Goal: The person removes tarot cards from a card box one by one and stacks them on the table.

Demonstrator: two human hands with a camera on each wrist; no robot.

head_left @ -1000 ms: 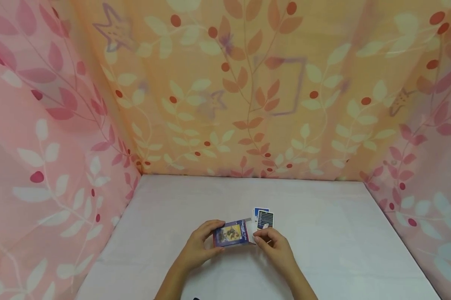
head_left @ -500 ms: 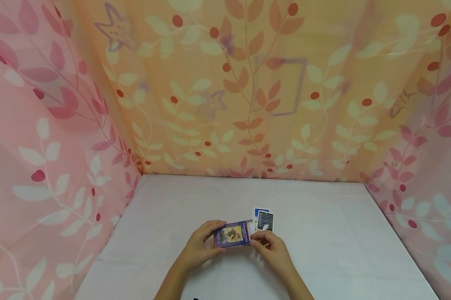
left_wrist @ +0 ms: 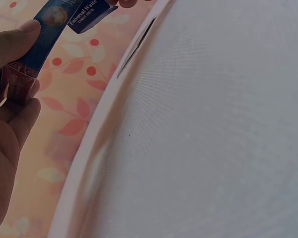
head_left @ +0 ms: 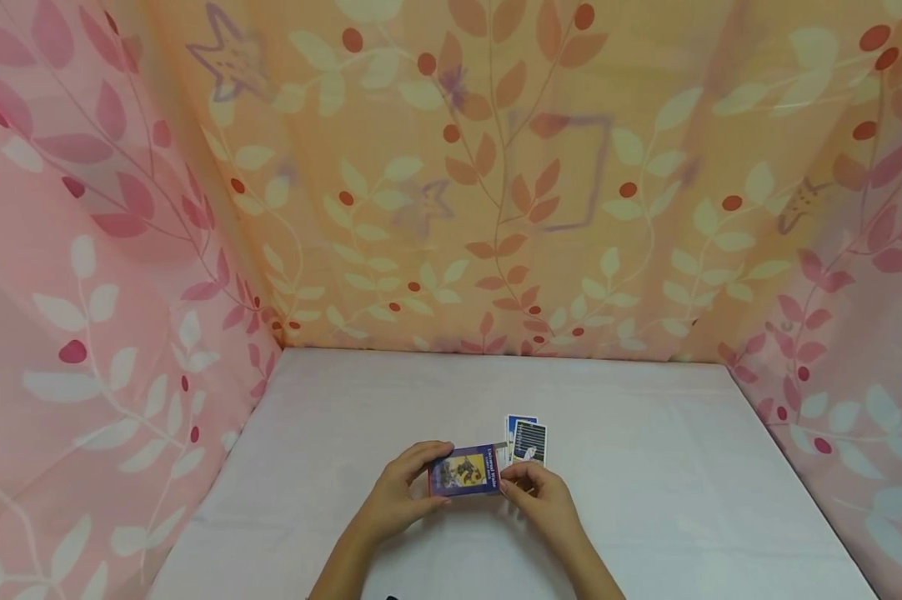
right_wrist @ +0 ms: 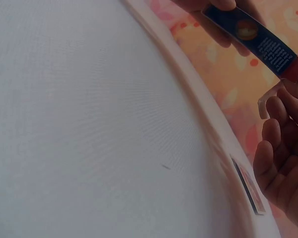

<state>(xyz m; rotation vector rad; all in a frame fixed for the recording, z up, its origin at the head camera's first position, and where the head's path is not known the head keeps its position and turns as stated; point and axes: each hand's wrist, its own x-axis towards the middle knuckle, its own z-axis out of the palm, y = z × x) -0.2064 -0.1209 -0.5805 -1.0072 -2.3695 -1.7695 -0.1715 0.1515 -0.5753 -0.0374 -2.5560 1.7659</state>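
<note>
A blue and red tarot card box (head_left: 462, 471), with a yellow picture and the words "Universal Waite" on its face, is held above the table. My left hand (head_left: 406, 483) grips its left end, thumb along the near edge and fingers at the far edge. At the opposite end, my right hand (head_left: 541, 496) pinches the box with thumb and forefinger, by the opening. In the right wrist view a small pale flap (right_wrist: 264, 105) juts out beside the curled right fingers. Just behind the right hand, two cards (head_left: 529, 442) overlap on the table.
A white cloth covers the table (head_left: 346, 400). Pink and orange leaf-patterned curtains (head_left: 421, 250) stand along its back and both sides. A small dark object (head_left: 393, 597) shows at the bottom edge of the head view.
My right hand has moved slightly left against the box end, and less of the pale flap shows there. The left hand keeps its grip. Both cards lie where they were.
</note>
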